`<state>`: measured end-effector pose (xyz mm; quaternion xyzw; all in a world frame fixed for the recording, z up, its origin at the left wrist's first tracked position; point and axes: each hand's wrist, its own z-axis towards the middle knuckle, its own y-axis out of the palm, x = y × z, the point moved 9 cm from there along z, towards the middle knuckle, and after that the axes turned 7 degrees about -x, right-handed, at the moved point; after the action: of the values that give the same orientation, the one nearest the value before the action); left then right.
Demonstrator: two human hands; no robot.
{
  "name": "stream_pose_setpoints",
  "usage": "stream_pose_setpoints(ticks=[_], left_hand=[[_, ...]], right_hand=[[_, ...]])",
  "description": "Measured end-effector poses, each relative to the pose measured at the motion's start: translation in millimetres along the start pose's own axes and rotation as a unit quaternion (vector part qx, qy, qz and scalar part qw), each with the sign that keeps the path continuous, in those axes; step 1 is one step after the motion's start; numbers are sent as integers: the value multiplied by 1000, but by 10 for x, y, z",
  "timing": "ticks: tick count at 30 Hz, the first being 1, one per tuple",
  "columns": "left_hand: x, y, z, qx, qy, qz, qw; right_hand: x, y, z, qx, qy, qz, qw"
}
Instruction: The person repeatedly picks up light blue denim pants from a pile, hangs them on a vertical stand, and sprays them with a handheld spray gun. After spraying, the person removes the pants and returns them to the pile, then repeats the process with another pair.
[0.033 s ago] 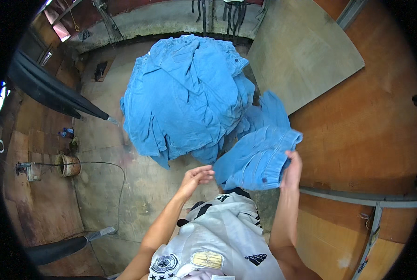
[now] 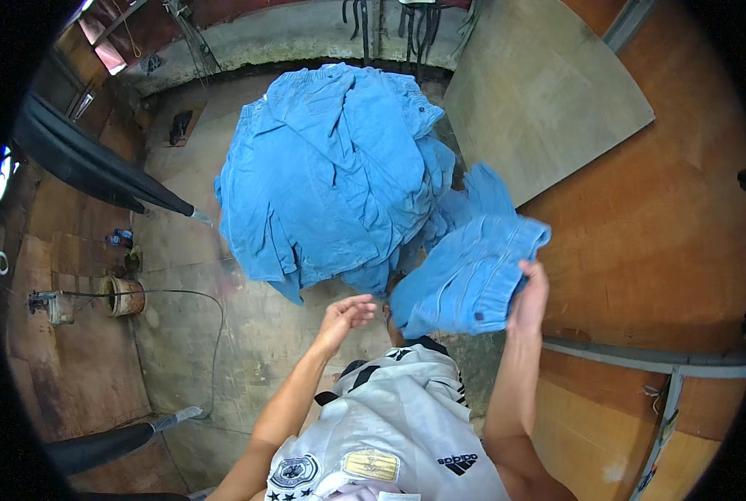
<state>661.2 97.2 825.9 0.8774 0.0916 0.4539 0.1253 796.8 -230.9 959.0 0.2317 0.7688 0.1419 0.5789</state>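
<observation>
My right hand [image 2: 529, 302] grips the elastic waistband of a pair of blue trousers [image 2: 461, 280]. The trousers hang in folds in front of me, with a small dark mark near the waistband. Part of the right fingers is hidden by the cloth. To the left of the trousers, my left hand [image 2: 345, 322] is in the air with loosely bent fingers and nothing in it. Beyond both hands rises a big heap of similar blue garments [image 2: 323, 184], some with gathered waistbands. Further blue cloth [image 2: 490, 190] lies between the heap and the held trousers.
A grey board [image 2: 548, 100] leans at the far right by a brown wooden wall [image 2: 623, 267]. Black wrapped tubes [image 2: 98, 159] reach in from the left. A stained bucket [image 2: 124, 296] stands at the left near a dark cable [image 2: 221, 334] on the floor.
My right hand has moved slightly right and up with the trousers, drawing them away from the left hand. My left hand has shifted a little left.
</observation>
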Motion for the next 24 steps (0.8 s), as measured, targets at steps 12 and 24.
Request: stream_pose_setpoints(ticks=[12, 24], left_hand=[[-40, -1293, 1090, 271, 9, -60, 961], [86, -2057, 1293, 388, -53, 39, 919]], right_hand=[[-1680, -487, 1341, -22, -146, 59, 987], [2891, -4989, 59, 125, 431, -401, 799]])
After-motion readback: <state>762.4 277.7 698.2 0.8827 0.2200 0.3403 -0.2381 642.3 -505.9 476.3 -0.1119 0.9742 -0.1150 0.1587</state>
